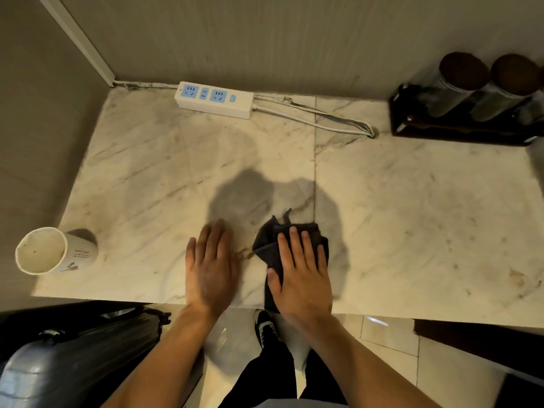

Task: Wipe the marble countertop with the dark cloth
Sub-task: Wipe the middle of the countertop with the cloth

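Note:
The marble countertop (412, 207) fills the middle of the view, pale with grey veins and brownish stains. A dark cloth (266, 245) lies crumpled near the front edge, partly hanging over it. My right hand (303, 275) presses flat on top of the cloth, fingers spread. My left hand (210, 269) rests palm down on the bare marble just left of the cloth, holding nothing. A small brown stain (245, 254) sits between the two hands.
A white paper cup (56, 250) lies on its side at the counter's left front corner. A white power strip (214, 99) and its cable run along the back wall. A dark tray with canisters (471, 107) stands back right. A black-bagged bin (73, 357) is below left.

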`<state>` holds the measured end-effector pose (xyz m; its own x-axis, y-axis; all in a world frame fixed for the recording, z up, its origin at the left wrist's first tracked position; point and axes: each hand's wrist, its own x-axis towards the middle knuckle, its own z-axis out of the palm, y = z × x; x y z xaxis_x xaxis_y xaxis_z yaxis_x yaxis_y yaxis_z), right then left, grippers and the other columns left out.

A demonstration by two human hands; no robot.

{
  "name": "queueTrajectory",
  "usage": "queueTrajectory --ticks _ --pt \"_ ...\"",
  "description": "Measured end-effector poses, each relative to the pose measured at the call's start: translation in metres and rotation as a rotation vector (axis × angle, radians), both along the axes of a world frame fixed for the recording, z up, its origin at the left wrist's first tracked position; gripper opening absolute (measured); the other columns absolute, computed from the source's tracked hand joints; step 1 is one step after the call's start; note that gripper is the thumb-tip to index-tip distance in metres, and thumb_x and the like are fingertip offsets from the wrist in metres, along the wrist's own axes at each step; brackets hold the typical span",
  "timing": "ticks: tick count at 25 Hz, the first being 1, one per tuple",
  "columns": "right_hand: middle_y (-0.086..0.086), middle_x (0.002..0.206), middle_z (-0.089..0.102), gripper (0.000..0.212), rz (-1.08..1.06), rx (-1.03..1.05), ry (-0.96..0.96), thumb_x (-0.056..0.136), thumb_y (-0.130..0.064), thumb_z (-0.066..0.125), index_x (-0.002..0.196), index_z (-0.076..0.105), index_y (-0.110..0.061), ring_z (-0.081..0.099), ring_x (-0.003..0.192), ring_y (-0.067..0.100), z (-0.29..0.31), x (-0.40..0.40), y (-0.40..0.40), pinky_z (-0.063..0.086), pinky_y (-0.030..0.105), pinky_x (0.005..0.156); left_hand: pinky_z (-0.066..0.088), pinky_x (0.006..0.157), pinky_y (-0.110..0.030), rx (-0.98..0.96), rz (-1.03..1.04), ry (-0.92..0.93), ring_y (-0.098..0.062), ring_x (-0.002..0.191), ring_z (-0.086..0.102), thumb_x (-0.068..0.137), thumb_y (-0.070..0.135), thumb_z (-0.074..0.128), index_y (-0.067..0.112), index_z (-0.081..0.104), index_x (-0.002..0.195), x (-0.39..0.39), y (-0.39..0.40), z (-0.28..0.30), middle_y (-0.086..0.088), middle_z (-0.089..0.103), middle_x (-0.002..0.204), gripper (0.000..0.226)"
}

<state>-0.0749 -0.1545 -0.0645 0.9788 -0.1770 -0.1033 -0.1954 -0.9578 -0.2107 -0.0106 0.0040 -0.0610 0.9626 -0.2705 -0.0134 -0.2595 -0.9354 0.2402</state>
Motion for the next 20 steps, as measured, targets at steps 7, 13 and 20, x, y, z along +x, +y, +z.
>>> queueTrajectory --ticks 7,13,20 --pt "0.003 0.158 0.024 0.065 0.274 -0.001 -0.001 0.088 -0.037 0.043 0.149 0.030 -0.020 0.015 0.147 0.021 0.001 -0.025 -0.058 0.021 0.047 0.117 0.023 0.116 -0.048 -0.037 -0.041 0.025 -0.033 0.138 0.035 0.095 0.026 0.035 0.002 0.048 0.135 -0.023 -0.036 0.000 -0.017 0.048 0.143 0.049" --pt "0.000 0.159 0.018 0.066 0.519 -0.050 0.049 0.089 -0.038 0.042 0.150 0.025 -0.022 0.011 0.147 0.019 0.002 -0.020 -0.110 0.017 0.044 0.119 0.022 0.116 -0.047 -0.034 -0.044 0.037 -0.032 0.138 0.036 0.092 0.017 0.048 0.004 0.046 0.138 -0.029 -0.055 0.002 -0.016 0.048 0.143 0.048" --pt "0.001 0.159 0.016 0.065 0.547 -0.066 0.058 0.089 -0.039 0.040 0.150 0.024 -0.021 0.010 0.147 0.019 0.004 0.006 -0.131 0.016 0.045 0.118 0.010 0.118 -0.044 -0.089 -0.054 0.087 -0.023 0.144 0.013 0.095 0.017 0.043 0.005 0.032 0.146 -0.026 -0.080 0.000 -0.014 0.031 0.154 0.054"
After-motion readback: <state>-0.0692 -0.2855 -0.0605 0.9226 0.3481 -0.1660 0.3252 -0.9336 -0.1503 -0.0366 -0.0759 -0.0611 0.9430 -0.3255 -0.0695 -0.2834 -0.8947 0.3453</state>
